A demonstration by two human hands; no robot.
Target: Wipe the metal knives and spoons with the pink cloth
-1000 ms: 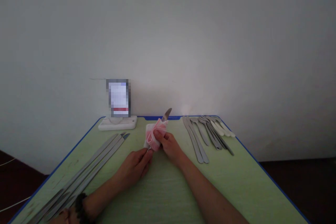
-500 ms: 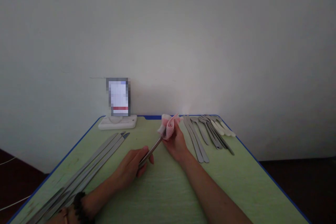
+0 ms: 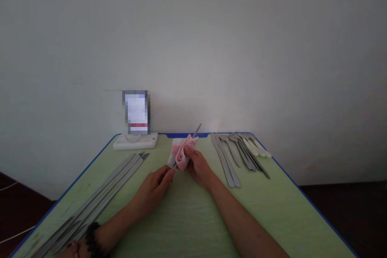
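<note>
Knife (image 3: 197, 130) steadied, presumably, by left hand (image 3: 156, 185) gripping its near end; right hand (image 3: 198, 167) pinches pink cloth (image 3: 178, 147) around it, apparently to press both faces.

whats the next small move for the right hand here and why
Probably to slide the cloth outward along the knife: the right hand pinches the cloth around the knife's middle, the far end pokes out bare beyond it, and the left hand holds the near end.
</note>
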